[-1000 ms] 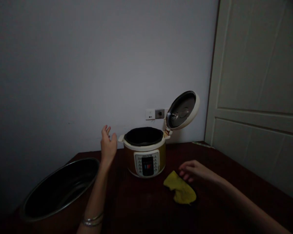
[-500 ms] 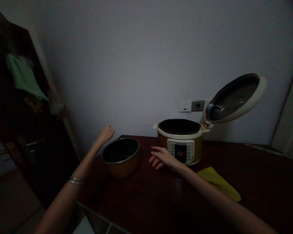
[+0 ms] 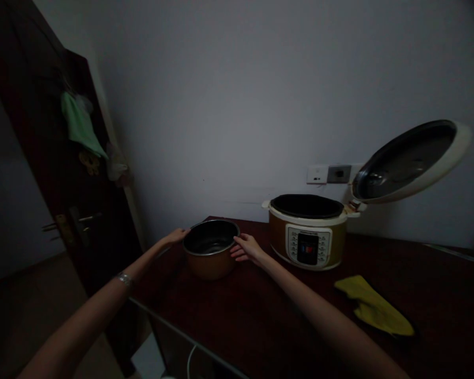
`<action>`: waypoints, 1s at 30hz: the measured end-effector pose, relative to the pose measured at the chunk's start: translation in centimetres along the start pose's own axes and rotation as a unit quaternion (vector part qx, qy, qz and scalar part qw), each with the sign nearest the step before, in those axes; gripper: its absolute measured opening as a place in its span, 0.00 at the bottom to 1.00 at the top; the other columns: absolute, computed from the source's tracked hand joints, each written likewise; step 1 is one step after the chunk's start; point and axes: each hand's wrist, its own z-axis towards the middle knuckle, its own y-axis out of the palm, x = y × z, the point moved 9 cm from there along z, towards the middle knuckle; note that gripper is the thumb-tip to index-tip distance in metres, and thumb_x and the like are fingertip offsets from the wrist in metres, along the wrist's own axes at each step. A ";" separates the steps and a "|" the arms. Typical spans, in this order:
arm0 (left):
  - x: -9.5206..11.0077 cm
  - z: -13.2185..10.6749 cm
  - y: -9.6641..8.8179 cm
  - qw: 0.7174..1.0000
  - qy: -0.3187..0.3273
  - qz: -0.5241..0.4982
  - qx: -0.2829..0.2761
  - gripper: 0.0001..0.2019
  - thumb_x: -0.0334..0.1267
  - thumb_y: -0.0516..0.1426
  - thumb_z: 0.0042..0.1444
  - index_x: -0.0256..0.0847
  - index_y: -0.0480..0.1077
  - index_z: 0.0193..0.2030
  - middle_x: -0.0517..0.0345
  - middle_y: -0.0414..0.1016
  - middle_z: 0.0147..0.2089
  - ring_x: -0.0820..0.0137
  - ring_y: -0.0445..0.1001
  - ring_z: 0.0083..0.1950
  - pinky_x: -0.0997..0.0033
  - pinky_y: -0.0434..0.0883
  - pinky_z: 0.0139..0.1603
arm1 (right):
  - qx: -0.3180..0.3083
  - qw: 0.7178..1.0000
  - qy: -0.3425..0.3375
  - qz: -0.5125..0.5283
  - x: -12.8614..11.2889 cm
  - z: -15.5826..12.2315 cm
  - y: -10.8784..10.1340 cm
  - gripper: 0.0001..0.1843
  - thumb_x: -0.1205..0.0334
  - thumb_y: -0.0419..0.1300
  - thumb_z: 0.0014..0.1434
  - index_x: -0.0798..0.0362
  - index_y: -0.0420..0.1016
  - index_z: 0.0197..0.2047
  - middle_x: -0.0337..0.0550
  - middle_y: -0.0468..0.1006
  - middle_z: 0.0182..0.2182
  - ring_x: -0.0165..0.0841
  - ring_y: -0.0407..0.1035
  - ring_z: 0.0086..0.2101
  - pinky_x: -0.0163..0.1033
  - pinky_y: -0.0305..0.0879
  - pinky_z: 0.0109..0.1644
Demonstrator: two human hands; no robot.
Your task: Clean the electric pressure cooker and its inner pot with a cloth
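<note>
- My right grip point(image 3: 248, 248) was at the right side of the pot point(image 3: 210, 265), thumb by the rim and fingers loosely spread along the wall; I couldn't tell whether it was gripping.
- My left grip point(image 3: 177, 235) was at the pot's left rim (too dim to tell its hold either).
- The pot sat upright on the dark red surface point(image 3: 237, 310), left of the cooker point(image 3: 308, 237) and apart from it.
- The cooker's lid point(image 3: 413, 158) stood raised.
- A yellow cloth point(image 3: 375, 306) lay nearer me.

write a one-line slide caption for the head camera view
Left hand and right hand at opposite sides of a pot, an open cooker and yellow cloth nearby.
</note>
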 end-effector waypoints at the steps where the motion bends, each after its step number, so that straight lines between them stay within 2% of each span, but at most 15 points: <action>1: -0.3 0.0 0.5 1.000 -0.018 0.017 -0.014 0.16 0.44 0.59 0.44 0.40 0.64 0.12 0.59 0.60 0.10 0.67 0.66 0.18 0.69 0.67 0.23 | 0.000 1.000 -0.001 -0.002 -0.1 0.2 0.3 0.24 0.62 0.51 0.65 0.60 0.50 0.61 0.41 0.76 0.20 0.30 0.72 0.20 0.32 0.71 0.22; 3: -0.4 -0.1 1.1 0.998 -0.041 0.041 -0.029 0.15 0.38 0.58 0.43 0.40 0.62 0.10 0.58 0.60 0.10 0.68 0.66 0.18 0.70 0.66 0.23 | 0.006 1.000 -0.004 -0.004 -0.4 0.4 0.7 0.16 0.65 0.50 0.65 0.60 0.58 0.55 0.39 0.75 0.18 0.28 0.71 0.19 0.30 0.70 0.22; 5: -0.1 -0.1 1.1 0.997 -0.049 0.053 -0.026 0.15 0.35 0.57 0.43 0.41 0.61 0.09 0.57 0.59 0.10 0.66 0.68 0.19 0.70 0.66 0.24 | 0.017 1.000 -0.003 -0.003 -0.7 0.4 0.9 0.11 0.69 0.49 0.64 0.60 0.61 0.50 0.37 0.73 0.17 0.26 0.71 0.18 0.29 0.70 0.22; 11: 1.7 -0.8 0.1 0.997 -0.047 0.058 -0.019 0.14 0.40 0.54 0.44 0.42 0.61 0.11 0.56 0.58 0.09 0.64 0.69 0.19 0.69 0.65 0.22 | 0.035 0.999 0.008 0.003 -1.8 -2.0 0.5 0.05 0.75 0.50 0.62 0.61 0.63 0.41 0.40 0.73 0.15 0.26 0.70 0.17 0.27 0.69 0.22; 13: 2.9 -1.5 0.3 0.993 -0.036 0.100 -0.059 0.13 0.40 0.55 0.42 0.41 0.61 0.11 0.56 0.58 0.09 0.65 0.66 0.17 0.70 0.63 0.20 | 0.038 0.999 0.003 0.009 -2.3 -3.9 -0.2 0.03 0.74 0.51 0.61 0.60 0.64 0.39 0.42 0.74 0.16 0.27 0.71 0.17 0.28 0.69 0.22; 14: 3.7 -2.0 0.7 0.984 -0.025 0.148 -0.096 0.13 0.40 0.55 0.41 0.41 0.60 0.11 0.56 0.58 0.09 0.66 0.65 0.17 0.71 0.63 0.19 | 0.040 0.999 -0.001 0.012 -2.5 -5.0 -0.7 0.02 0.73 0.52 0.61 0.60 0.64 0.38 0.42 0.75 0.17 0.27 0.71 0.18 0.28 0.69 0.23; 16: 5.2 -3.5 2.0 0.948 0.004 0.255 -0.189 0.13 0.42 0.54 0.41 0.40 0.61 0.12 0.55 0.60 0.11 0.67 0.64 0.16 0.72 0.61 0.17 | 0.045 0.999 -0.014 0.021 -3.0 -7.6 -2.1 0.02 0.73 0.53 0.61 0.60 0.65 0.36 0.42 0.75 0.18 0.27 0.72 0.19 0.27 0.69 0.23; 18: 6.7 -5.3 3.3 0.922 0.014 0.293 -0.252 0.14 0.43 0.53 0.43 0.39 0.61 0.13 0.55 0.60 0.12 0.70 0.62 0.16 0.72 0.61 0.17 | 0.057 0.997 -0.024 0.038 -3.6 -10.4 -3.9 0.02 0.72 0.54 0.60 0.59 0.65 0.34 0.42 0.75 0.18 0.26 0.71 0.19 0.26 0.68 0.22; 22: 10.1 -8.9 6.3 0.937 0.013 0.177 -0.300 0.15 0.46 0.51 0.46 0.40 0.61 0.16 0.59 0.58 0.13 0.73 0.58 0.14 0.71 0.60 0.16 | 0.109 0.991 -0.023 0.067 -4.3 -16.4 -8.6 0.03 0.70 0.58 0.57 0.58 0.66 0.32 0.40 0.74 0.17 0.25 0.70 0.17 0.25 0.67 0.21; 24: 11.3 -11.0 8.7 0.938 0.021 0.108 -0.327 0.15 0.47 0.51 0.47 0.41 0.60 0.16 0.61 0.57 0.14 0.74 0.57 0.14 0.70 0.60 0.17 | 0.125 0.990 -0.028 0.061 -4.7 -19.3 -10.6 0.04 0.69 0.60 0.56 0.59 0.67 0.33 0.39 0.74 0.18 0.24 0.69 0.17 0.25 0.67 0.21; 27: 12.4 -14.6 12.5 0.921 0.029 0.028 -0.388 0.17 0.49 0.52 0.47 0.41 0.58 0.17 0.64 0.56 0.14 0.75 0.57 0.14 0.70 0.61 0.17 | 0.154 0.987 -0.040 0.037 -4.9 -23.4 -13.2 0.10 0.67 0.62 0.54 0.61 0.69 0.40 0.40 0.75 0.18 0.25 0.69 0.17 0.25 0.67 0.19; 30: 13.4 -17.4 15.5 0.900 0.039 -0.015 -0.433 0.18 0.51 0.52 0.48 0.41 0.58 0.17 0.65 0.56 0.14 0.75 0.58 0.14 0.72 0.60 0.18 | 0.198 0.979 -0.040 0.016 -4.4 -26.7 -15.2 0.20 0.66 0.61 0.55 0.63 0.66 0.50 0.39 0.74 0.18 0.25 0.68 0.16 0.26 0.67 0.18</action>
